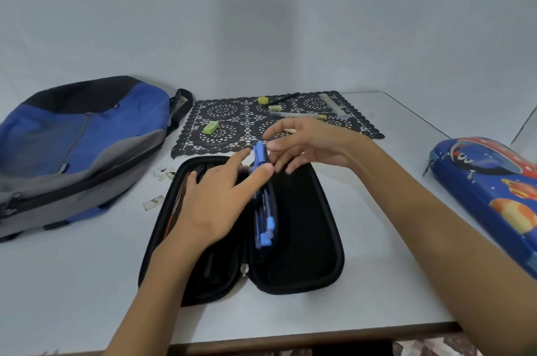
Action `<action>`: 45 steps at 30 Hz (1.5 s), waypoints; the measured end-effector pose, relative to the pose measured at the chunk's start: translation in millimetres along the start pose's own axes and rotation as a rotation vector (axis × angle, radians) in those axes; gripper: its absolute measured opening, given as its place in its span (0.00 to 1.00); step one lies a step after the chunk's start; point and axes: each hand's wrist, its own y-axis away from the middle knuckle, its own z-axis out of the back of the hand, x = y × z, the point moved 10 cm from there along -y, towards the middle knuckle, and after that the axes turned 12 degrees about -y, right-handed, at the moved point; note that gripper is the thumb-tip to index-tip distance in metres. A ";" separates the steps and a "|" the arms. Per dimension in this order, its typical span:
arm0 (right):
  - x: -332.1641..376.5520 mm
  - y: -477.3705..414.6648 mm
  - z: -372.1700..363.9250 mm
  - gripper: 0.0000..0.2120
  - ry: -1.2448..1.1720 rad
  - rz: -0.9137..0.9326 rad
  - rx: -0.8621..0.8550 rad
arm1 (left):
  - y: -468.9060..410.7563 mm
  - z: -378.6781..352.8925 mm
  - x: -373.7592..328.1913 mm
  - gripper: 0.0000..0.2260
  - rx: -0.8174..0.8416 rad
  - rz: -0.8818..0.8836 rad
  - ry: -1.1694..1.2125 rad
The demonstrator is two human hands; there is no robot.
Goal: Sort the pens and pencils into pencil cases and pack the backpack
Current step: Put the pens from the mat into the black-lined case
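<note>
Fingers (242,156) of L hand (215,204) pinch blue pen (259,152) w/ thumb, over open black pencil case (305,239), mid table (87,283) near front edge. R hand (313,146) loose, uncurled, beside it. Pen looks light, stiff, slick; best held mid-barrel.

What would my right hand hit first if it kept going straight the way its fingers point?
The blue pen, just off the right hand's fingertips; they may already touch it. Behind it is the left hand.
</note>
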 end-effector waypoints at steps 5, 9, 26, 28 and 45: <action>18.9 -12.2 108.2 0.04 0.355 0.205 -0.683 | 2.3 0.6 2.7 0.24 -0.083 -0.039 0.035; -5.5 -23.1 172.9 0.25 0.972 -0.042 -0.819 | 0.1 -1.5 5.6 0.26 -0.098 -0.054 0.048; 0.3 -8.6 203.2 0.19 0.955 0.028 -1.064 | -2.4 -6.0 7.2 0.31 -0.078 -0.092 -0.037; 4.5 -7.2 195.4 0.18 0.955 -0.003 -1.049 | -2.6 -6.5 8.9 0.33 -0.082 -0.086 -0.053; 15.0 24.4 32.6 0.36 -0.024 -0.030 -0.244 | -0.3 -7.4 7.8 0.36 -0.083 -0.092 -0.108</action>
